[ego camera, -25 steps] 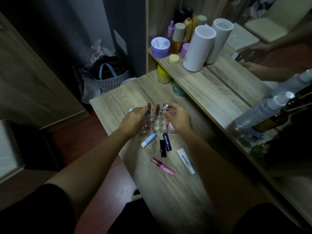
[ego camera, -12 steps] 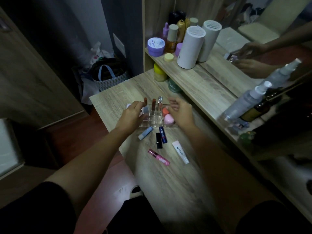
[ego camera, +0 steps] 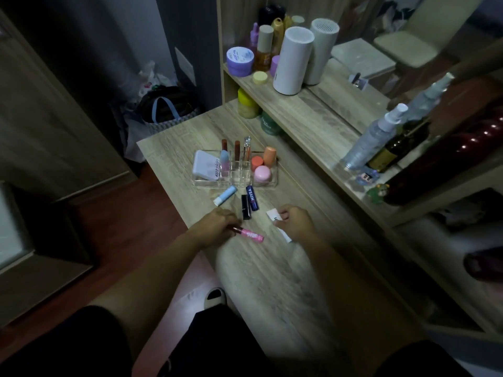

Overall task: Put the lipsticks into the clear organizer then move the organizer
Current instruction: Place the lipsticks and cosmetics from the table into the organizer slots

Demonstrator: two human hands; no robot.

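The clear organizer (ego camera: 236, 181) stands on the wooden table (ego camera: 272, 281), with three upright lipsticks (ego camera: 237, 149) in its back slots, a white compact, a light blue tube and small pink and orange pots inside. In front of it lie a light blue stick (ego camera: 225, 195), a black lipstick (ego camera: 246, 206) and a dark blue Nivea stick (ego camera: 252, 197). My left hand (ego camera: 217, 223) pinches the end of a pink lip gloss tube (ego camera: 250, 234) lying on the table. My right hand (ego camera: 295, 221) closes over a white tube (ego camera: 273, 214), whose ends stick out.
A raised shelf (ego camera: 313, 115) along the right carries jars, a white cylinder (ego camera: 291, 61), bottles and a spray bottle (ego camera: 373, 137), with a mirror behind. Yellow and green jars (ego camera: 247, 104) stand at the table's back. A bag (ego camera: 163, 110) sits on the floor at left.
Both hands have left the organizer and drawn back toward me. The left now pinches the pink gloss tube and the right covers the white tube.
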